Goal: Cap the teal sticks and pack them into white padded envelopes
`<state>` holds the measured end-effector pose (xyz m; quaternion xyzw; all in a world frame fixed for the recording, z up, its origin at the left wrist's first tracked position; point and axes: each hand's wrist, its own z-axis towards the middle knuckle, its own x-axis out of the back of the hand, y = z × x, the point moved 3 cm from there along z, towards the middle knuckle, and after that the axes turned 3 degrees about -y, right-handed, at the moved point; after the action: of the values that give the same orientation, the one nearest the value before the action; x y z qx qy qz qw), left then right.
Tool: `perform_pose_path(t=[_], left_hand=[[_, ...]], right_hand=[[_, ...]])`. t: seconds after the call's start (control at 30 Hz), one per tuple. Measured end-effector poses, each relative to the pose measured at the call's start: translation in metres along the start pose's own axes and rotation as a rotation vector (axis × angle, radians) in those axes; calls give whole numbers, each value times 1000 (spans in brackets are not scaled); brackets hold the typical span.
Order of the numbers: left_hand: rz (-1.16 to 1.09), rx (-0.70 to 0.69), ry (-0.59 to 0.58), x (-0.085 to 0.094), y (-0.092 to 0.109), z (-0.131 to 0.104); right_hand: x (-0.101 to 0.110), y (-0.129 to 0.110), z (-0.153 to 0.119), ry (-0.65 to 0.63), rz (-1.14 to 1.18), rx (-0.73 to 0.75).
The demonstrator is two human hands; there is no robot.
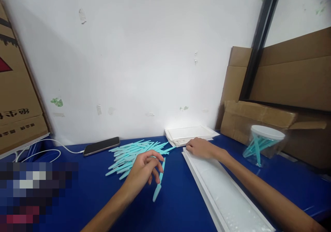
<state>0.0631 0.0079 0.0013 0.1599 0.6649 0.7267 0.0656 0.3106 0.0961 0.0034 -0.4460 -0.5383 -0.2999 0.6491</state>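
My left hand [147, 166] hovers over the blue table with its fingers loosely bent and apart. Just beyond the fingertips, partly covered by them, is one slim teal plastic stick [157, 192] with a broader, blade-like end, resembling an eyebrow razor. A loose pile of the same teal sticks [129, 156] lies behind this hand. My right hand [200, 147] is closed at the far end of a long white padded envelope [230, 194], its fingertips hidden. This envelope lies on top of at least one other white layer.
White flat packets [190, 132] are stacked against the wall. A clear tub [269, 135] with a white lid and teal sticks stands right, before cardboard boxes [256, 119]. A phone [102, 146] on a white cable lies left, near a large carton [18, 87].
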Motion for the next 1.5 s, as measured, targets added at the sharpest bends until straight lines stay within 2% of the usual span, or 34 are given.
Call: perform_pose_path(t=[0.33,0.47,0.53,0.67,0.8,0.93,1.07,1.3,1.5], left_hand=[[35,8,-8,-1,-1,0],[118,-11,-16,-1,-4,-1],[295,-78,31,1,-3,-3],[911,-279,209,6,3,-6],[1265,-366,240,13,-1,-3],[1473,-248,257,23,-10,0],[1566,-88,235,23,-13,-1],[1648,62,303,23,-10,-1],[1655,82,313,27,-10,-2]], right_hand=[[1,-2,-5,-11,-91,-2],[-1,-5,-4,18,-124,17],[0,-7,-4,52,-135,27],[4,-5,0,207,-154,10],[1,15,8,354,-206,-4],[-15,43,18,233,-255,-47],[-22,52,22,211,-271,-36],[-13,33,18,312,-298,29],[-8,11,11,413,-241,181]])
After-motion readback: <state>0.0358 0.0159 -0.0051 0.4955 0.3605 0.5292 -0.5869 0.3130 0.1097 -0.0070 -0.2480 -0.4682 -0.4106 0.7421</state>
